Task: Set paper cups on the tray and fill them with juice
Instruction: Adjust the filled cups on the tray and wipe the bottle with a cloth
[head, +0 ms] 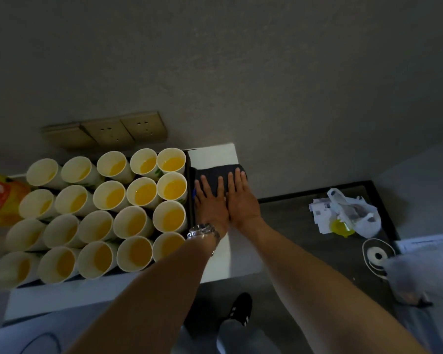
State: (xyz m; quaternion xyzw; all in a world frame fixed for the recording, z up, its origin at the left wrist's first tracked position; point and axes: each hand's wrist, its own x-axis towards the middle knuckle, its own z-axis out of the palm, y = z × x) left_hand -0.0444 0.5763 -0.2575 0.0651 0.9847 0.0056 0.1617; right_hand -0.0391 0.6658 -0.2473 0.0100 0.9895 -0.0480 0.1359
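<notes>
The cups (143, 192) stand packed in rows on the tray (189, 175), which sits on the left part of a white table (215, 154) — every cup we can see into holds orange juice (174, 189), most about half full. The tray's dark right edge runs just beside our hands. Our left hand (210, 203) lies flat, fingers straight and a little spread, pressing on a dark folded cloth (218, 175) that rests on the table right of the tray; a metal watch (203, 232) sits on that wrist. Our right hand (242, 198) lies flat too, fingers straight and close together, touching the left hand along its side and pressing on the same cloth. At the far left edge a yellow and red packet (0, 198) shows beside the cups. On the wall beyond the tray is a row of sockets (108, 131). To the right, well apart from the table, a dark surface (292, 221) holds a white plastic bag (353, 210) with papers — and a tape roll (377, 255) nearer us. Below, a dark shoe (239, 309) shows on the floor.
</notes>
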